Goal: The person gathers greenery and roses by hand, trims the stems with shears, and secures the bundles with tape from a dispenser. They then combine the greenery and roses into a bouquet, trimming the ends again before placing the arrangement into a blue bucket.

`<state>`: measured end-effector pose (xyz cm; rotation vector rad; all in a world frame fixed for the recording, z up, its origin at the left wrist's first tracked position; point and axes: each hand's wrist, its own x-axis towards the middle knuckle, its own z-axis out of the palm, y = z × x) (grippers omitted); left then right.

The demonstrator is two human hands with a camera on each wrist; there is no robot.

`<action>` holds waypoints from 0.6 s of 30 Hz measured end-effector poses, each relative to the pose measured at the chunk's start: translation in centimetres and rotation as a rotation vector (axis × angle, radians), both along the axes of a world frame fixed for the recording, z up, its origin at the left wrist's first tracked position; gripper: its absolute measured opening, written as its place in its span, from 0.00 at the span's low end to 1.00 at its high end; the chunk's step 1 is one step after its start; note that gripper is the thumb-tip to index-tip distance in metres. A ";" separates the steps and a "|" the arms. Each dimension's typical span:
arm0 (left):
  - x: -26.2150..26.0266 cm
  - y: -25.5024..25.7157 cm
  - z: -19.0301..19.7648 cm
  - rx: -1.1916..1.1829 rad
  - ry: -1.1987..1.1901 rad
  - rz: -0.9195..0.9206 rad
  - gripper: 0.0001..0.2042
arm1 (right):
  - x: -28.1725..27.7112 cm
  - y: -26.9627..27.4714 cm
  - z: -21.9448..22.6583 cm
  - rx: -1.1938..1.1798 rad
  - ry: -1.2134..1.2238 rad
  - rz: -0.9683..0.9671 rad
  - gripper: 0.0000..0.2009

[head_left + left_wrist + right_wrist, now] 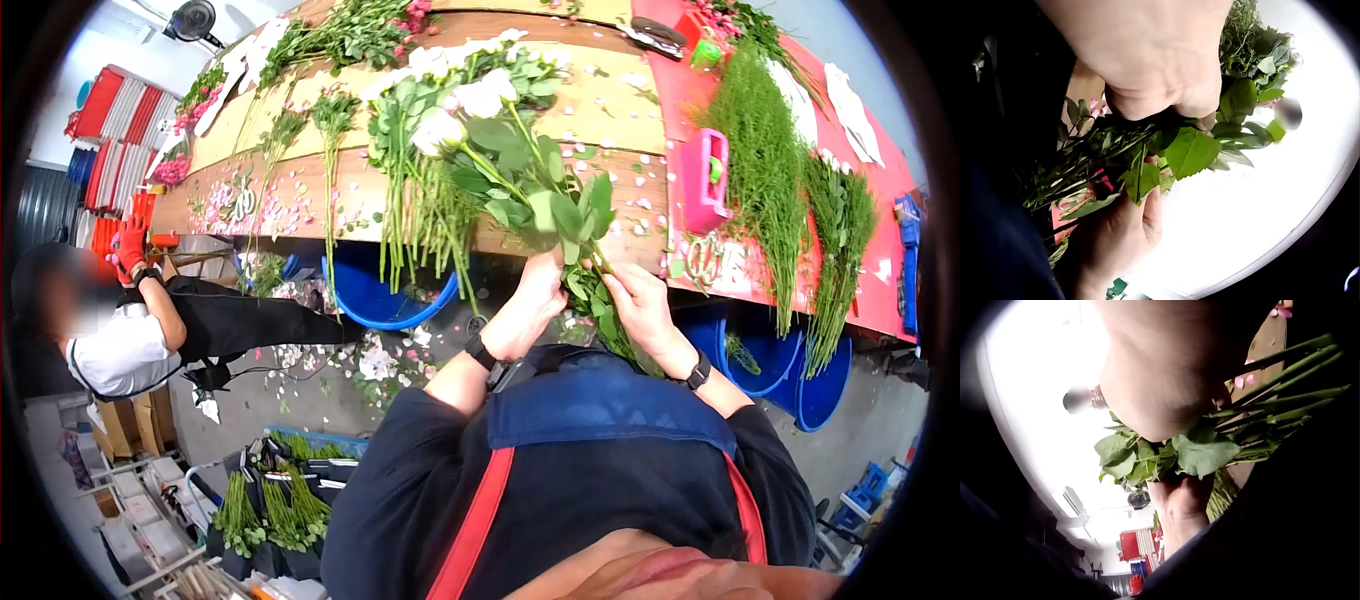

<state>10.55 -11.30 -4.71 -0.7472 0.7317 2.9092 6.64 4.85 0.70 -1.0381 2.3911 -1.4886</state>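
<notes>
Just past the table's front edge, a leafy bunch of white roses point(515, 150) is held between both hands, its blooms pointing away and its stems toward the body. My left hand point(540, 290) grips the bunch around its stems; in the left wrist view its curled fingers point(1200, 106) lie over the greenery. My right hand point(640, 305) pinches the stems from the other side, thumb near a brownish stem. In the right wrist view the right hand point(1160, 394) covers part of the bunch, and bare green stems point(1297, 403) stick out beyond it. Leaves hide several fingertips.
More white roses point(425, 170) lie on the petal-strewn wooden table point(620, 185). At right are feathery greens point(755, 150), a pink container point(705, 180) and scissors point(703, 258). Blue bins point(385, 300) stand below the edge. A person in red gloves point(130, 245) is at left.
</notes>
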 end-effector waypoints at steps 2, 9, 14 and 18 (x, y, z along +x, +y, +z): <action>-1.4 3.0 0.0 -0.016 -0.030 0.029 0.10 | -0.9 4.0 -0.2 0.085 -0.022 0.012 0.11; -5.1 11.2 5.2 -0.042 -0.023 0.039 0.18 | -3.4 10.1 -1.0 0.180 0.036 0.139 0.47; -7.1 13.2 2.3 0.018 0.135 0.010 0.18 | -5.3 11.8 -0.3 0.411 -0.216 -0.059 0.35; -5.7 11.6 6.7 -1.431 -0.063 -0.579 0.22 | -10.0 14.7 -1.0 0.184 -0.251 0.059 0.22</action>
